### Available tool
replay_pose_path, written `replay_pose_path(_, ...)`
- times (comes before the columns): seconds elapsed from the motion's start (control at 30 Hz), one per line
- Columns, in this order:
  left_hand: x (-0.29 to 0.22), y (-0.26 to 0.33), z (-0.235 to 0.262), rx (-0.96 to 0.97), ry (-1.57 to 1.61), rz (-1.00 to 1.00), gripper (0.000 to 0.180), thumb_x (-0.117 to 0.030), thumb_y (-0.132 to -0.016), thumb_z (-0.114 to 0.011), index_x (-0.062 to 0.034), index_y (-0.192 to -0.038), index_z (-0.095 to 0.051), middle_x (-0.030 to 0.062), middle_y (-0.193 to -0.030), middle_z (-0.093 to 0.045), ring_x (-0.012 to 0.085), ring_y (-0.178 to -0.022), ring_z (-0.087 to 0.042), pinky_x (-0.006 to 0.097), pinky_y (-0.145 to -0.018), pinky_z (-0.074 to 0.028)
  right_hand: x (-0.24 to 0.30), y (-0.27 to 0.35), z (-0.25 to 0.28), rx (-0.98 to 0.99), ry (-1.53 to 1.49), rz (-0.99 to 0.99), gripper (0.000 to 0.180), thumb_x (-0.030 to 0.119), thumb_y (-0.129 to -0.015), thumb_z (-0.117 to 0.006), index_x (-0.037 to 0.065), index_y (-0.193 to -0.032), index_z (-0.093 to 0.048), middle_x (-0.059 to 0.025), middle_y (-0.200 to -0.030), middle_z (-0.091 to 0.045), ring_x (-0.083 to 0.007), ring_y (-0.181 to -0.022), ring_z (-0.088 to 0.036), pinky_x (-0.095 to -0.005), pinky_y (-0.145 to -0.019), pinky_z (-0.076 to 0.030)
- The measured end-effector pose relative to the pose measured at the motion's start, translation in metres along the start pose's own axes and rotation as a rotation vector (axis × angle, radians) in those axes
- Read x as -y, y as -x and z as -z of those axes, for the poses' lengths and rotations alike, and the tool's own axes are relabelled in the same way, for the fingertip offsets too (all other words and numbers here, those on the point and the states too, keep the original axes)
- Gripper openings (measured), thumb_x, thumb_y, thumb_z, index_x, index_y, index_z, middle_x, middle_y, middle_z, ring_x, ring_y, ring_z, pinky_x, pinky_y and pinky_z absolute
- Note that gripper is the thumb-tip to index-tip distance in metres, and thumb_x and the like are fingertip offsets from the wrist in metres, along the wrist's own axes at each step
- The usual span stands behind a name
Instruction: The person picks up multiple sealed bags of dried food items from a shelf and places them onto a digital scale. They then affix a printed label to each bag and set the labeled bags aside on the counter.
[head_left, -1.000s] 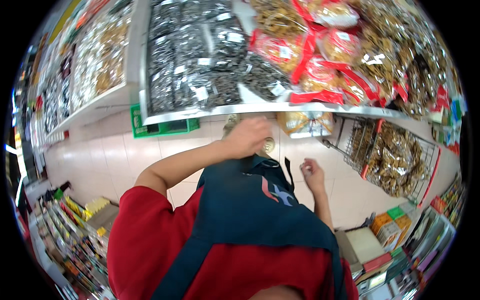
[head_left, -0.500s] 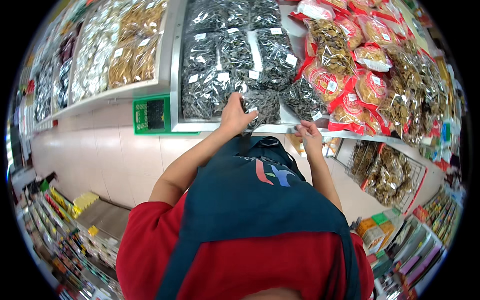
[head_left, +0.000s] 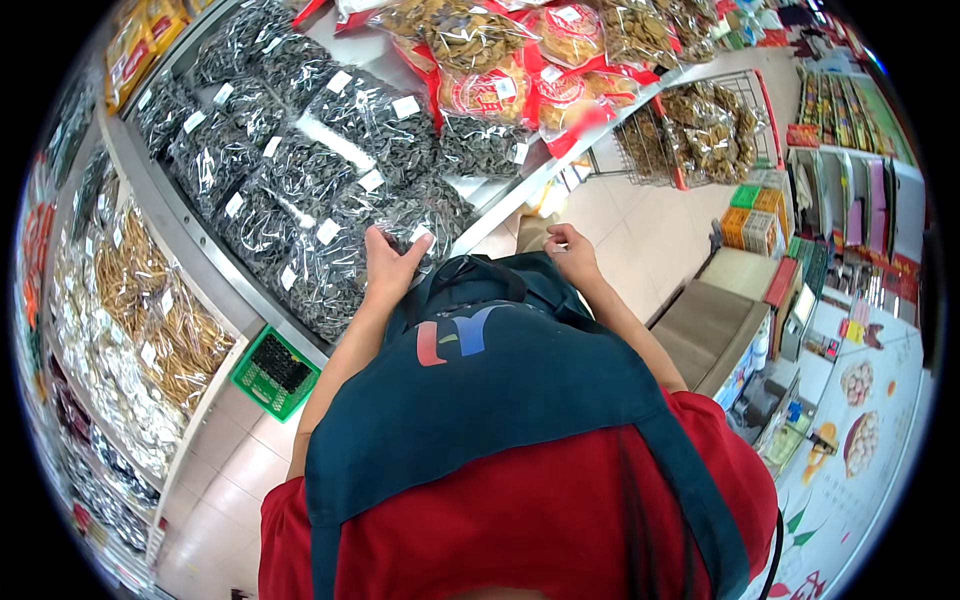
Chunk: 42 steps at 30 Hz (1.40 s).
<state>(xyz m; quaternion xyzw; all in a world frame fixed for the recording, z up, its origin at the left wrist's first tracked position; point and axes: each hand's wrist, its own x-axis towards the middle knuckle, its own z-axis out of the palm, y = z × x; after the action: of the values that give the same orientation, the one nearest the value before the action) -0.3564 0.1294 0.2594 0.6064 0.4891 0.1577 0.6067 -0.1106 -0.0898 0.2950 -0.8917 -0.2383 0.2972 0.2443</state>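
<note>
Clear bags of dark, shrivelled dried food (head_left: 290, 170), several with small white labels, fill a metal-edged display tray (head_left: 480, 225). My left hand (head_left: 393, 268) rests against the nearest bag (head_left: 440, 205) at the tray's front, its thumb and forefinger spread apart. The rest of that hand's fingers are partly hidden. Off the tray's front edge, my right hand (head_left: 574, 258) hangs over the floor with its fingers curled in, and nothing shows in them. A dark bag (head_left: 482, 148) lies apart from the others, beside red-trimmed bags of round tan food (head_left: 490, 90).
A wire basket (head_left: 770, 120) of bagged brown dried food stands right of the tray. On the left are a green plastic crate (head_left: 250, 385) on the floor and a display of bagged golden strands (head_left: 150, 300). Boxes (head_left: 755, 220) and a brown-topped counter (head_left: 700, 330) stand to the right.
The view has swung right, so the tray now runs slantwise. My left hand remains at the front bags, with thumb and forefinger spread. My right hand has come away from the tray's rim.
</note>
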Motion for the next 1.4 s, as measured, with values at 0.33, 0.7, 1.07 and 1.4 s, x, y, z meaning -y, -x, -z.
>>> replay_pose_path(0.33,-0.006,0.0,0.002,0.058,-0.134,-0.063,0.07,-0.042,-0.066,-0.082,0.0058,-0.097,-0.042,0.0176,-0.098,-0.045,0.028,-0.088,-0.048,0.039,-0.079,-0.042,0.012,0.024,0.015,0.023,0.019,-0.039,0.032,0.017,-0.082,-0.067,0.006,-0.11,-0.059,-0.0074,-0.086,-0.067,-0.0238,-0.078,-0.064,-0.0338,-0.074,-0.051)
replay_pose_path(0.7,-0.037,0.006,-0.005,-0.008,-0.324,0.067,0.073,-0.043,-0.066,-0.081,0.0077,-0.106,-0.047,0.0225,-0.108,-0.05,0.0353,-0.103,-0.053,0.042,-0.087,-0.043,0.002,-0.01,0.035,0.068,0.088,0.022,0.031,0.019,-0.081,-0.066,0.006,-0.108,-0.061,-0.008,-0.085,-0.069,-0.0207,-0.07,-0.063,-0.0328,-0.07,-0.052)
replay_pose_path(1.07,-0.058,0.027,-0.02,-0.248,-0.078,-0.015,0.052,-0.019,-0.065,-0.073,-0.0016,-0.107,-0.049,0.0175,-0.095,-0.063,0.0276,-0.086,-0.062,0.035,-0.08,-0.048,0.098,-0.136,0.025,0.001,0.315,0.56,0.077,0.026,-0.067,-0.08,0.004,-0.131,-0.045,-0.0204,-0.116,-0.053,-0.0367,-0.109,-0.05,-0.0437,-0.095,-0.041)
replay_pose_path(1.4,-0.157,0.011,-0.026,-0.044,-0.439,-0.436,0.05,-0.012,-0.065,-0.065,-0.0078,-0.113,-0.052,0.0132,-0.106,-0.056,0.0324,-0.1,-0.057,0.039,-0.086,-0.046,0.113,-0.163,0.027,0.141,0.641,0.76,0.058,0.027,-0.058,-0.084,0.008,-0.103,-0.054,-0.0125,-0.1,-0.055,-0.0327,-0.097,-0.052,-0.0452,-0.093,-0.037)
